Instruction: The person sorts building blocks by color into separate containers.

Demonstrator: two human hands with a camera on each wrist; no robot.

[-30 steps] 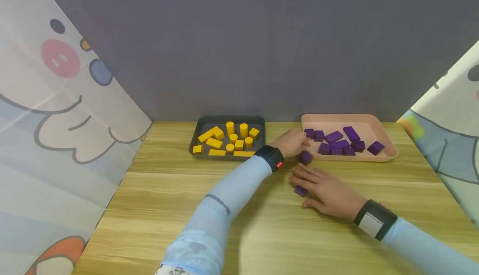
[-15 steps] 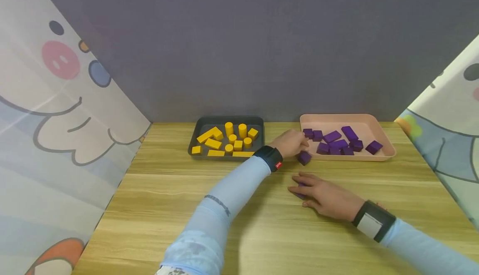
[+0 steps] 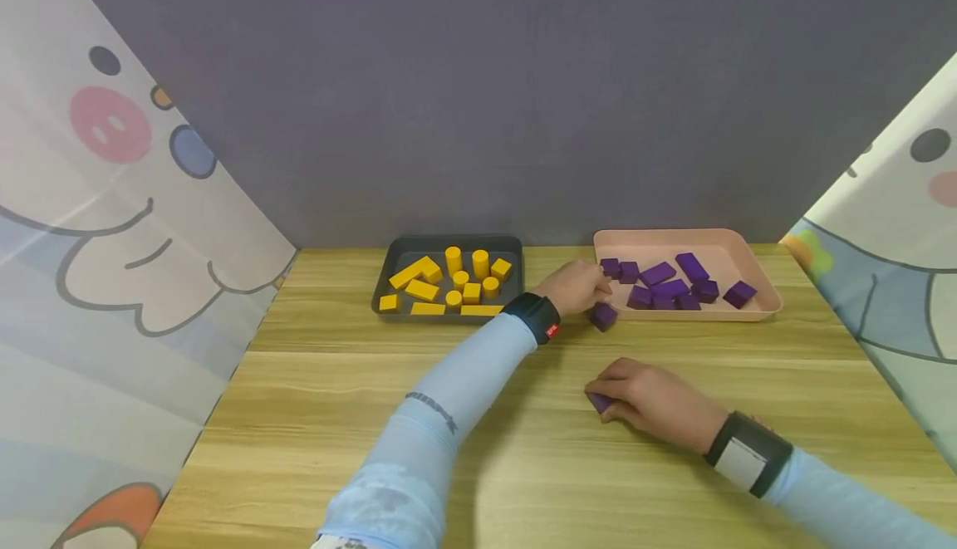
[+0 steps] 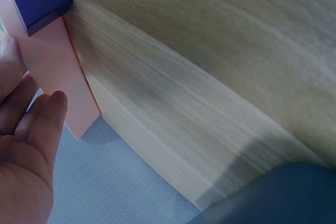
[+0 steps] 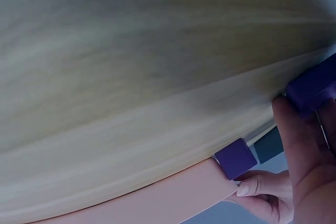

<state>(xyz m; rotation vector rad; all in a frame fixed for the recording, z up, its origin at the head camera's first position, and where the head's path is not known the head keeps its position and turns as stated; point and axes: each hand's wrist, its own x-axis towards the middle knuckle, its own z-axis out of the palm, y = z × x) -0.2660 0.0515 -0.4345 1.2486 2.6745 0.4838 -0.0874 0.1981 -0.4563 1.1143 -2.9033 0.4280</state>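
In the head view my right hand point(image 3: 652, 399) pinches a purple block point(image 3: 601, 402) between thumb and fingers, over the wooden table. The same block point(image 5: 315, 87) shows at the fingertips in the right wrist view. My left hand point(image 3: 576, 286) is at the left end of the pink tray point(image 3: 755, 265), its thumb and finger pinching the rim. Right below those fingers, a purple cube point(image 3: 603, 316) sits outside the tray by its front left corner. Inside the tray lie several purple blocks point(image 3: 659, 274). My left fingertips are partly hidden in the left wrist view.
A dark grey tray point(image 3: 381, 283) with several yellow blocks and cylinders point(image 3: 422, 290) stands left of the pink one. Behind both trays rises a grey panel point(image 3: 478, 100). Printed cloth walls point(image 3: 112, 283) flank the wooden table point(image 3: 314, 416).
My right hand's spread fingers have closed around the purple block and drawn it slightly toward me. The left hand stays at the tray's edge. The head view has shifted a little.
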